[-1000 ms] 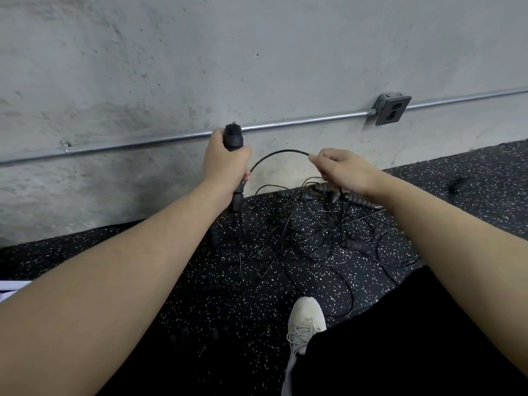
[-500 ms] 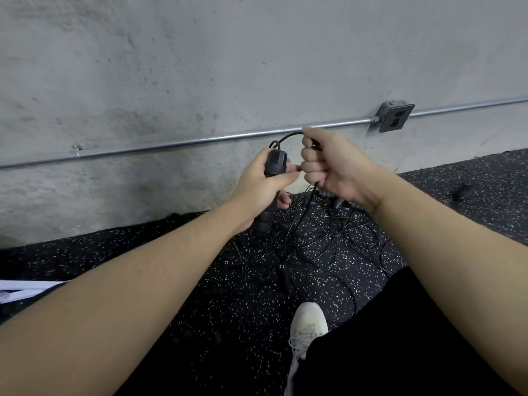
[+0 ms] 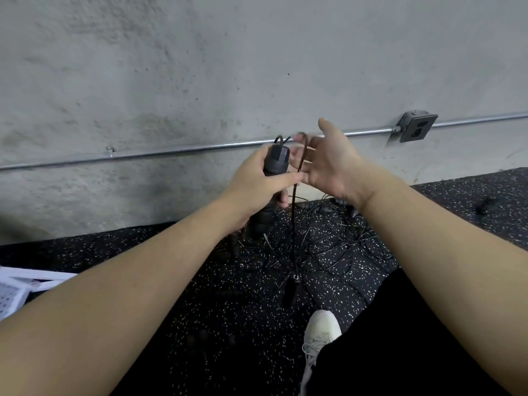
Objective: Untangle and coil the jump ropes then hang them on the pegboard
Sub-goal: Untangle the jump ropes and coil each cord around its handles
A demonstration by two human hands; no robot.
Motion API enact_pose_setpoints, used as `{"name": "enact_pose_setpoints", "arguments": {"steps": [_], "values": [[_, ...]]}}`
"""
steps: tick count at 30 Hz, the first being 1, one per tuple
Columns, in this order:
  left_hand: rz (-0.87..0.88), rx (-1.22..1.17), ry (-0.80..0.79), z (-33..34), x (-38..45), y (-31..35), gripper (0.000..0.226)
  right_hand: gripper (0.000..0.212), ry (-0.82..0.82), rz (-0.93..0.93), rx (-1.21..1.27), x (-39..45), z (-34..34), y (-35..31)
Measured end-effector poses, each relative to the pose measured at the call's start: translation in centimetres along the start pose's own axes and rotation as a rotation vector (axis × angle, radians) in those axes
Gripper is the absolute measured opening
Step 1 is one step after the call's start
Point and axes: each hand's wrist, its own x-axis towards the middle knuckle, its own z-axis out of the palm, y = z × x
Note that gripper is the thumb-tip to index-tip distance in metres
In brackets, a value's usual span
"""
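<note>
My left hand [image 3: 254, 184] grips a black jump rope handle [image 3: 270, 184] held upright in front of the wall. A thin black cord [image 3: 294, 212] loops out of the handle's top and drops past my left thumb toward the floor. My right hand [image 3: 328, 164] is spread just right of the handle, fingers straight, with the cord running across its fingertips. A second black handle [image 3: 289, 292] hangs at the cord's lower end above the floor. A tangle of black ropes [image 3: 323, 241] with more handles lies on the speckled floor below my hands. No pegboard is in view.
A concrete wall [image 3: 228, 67] stands close ahead with a metal conduit pipe [image 3: 177, 151] and an outlet box [image 3: 417, 128]. My white shoe [image 3: 321, 332] and dark trouser leg are at the bottom right. A white perforated object [image 3: 11, 292] shows at the left edge.
My right hand has opened from a fist on the cord to spread fingers. Both hands have come close together near the handle's top, and a loop of cord now hangs beside the handle.
</note>
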Motion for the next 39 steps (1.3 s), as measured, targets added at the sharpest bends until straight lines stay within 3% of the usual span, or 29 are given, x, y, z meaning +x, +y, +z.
{"name": "enact_pose_setpoints", "arguments": {"steps": [3,5,9,14,22,25,29,35,37,39], "values": [[-0.002,-0.077,0.092,-1.5,-0.4,0.9,0.027,0.05,0.022,-0.094,-0.577,0.3,0.0,1.3],[-0.014,-0.133,0.16,-2.4,-0.6,1.3,0.026,0.039,-0.142,-0.101,-0.747,-0.2,0.1,1.9],[-0.07,-0.317,0.281,-4.4,-0.6,2.1,0.026,0.045,-0.527,0.003,-0.826,-1.6,0.8,2.7],[-0.162,-0.536,0.443,-7.0,-0.5,2.1,0.028,0.028,-0.491,-0.189,-0.871,-2.1,3.4,3.9],[-0.082,-0.272,0.431,-8.1,-3.2,1.2,0.027,0.024,-0.458,-0.296,-0.598,-2.4,7.5,4.6],[-0.126,-0.137,0.36,-8.0,-4.5,0.5,0.026,0.022,-0.448,-0.222,-0.365,-2.0,8.9,4.5],[-0.18,-0.247,0.274,-8.3,-5.7,0.2,0.024,0.02,-0.407,-0.126,-0.057,-1.8,10.2,3.8],[-0.214,-0.097,0.086,-8.0,-7.0,-0.4,0.035,0.023,-0.33,0.044,0.346,-1.1,10.7,3.6],[-0.186,-0.05,0.114,-7.6,-7.0,-0.5,0.031,0.023,-0.281,0.042,0.325,-1.0,10.5,3.9],[-0.168,-0.054,0.178,-7.6,-6.8,-0.4,0.03,0.024,-0.201,-0.01,0.124,-0.9,10.1,4.2]]}}
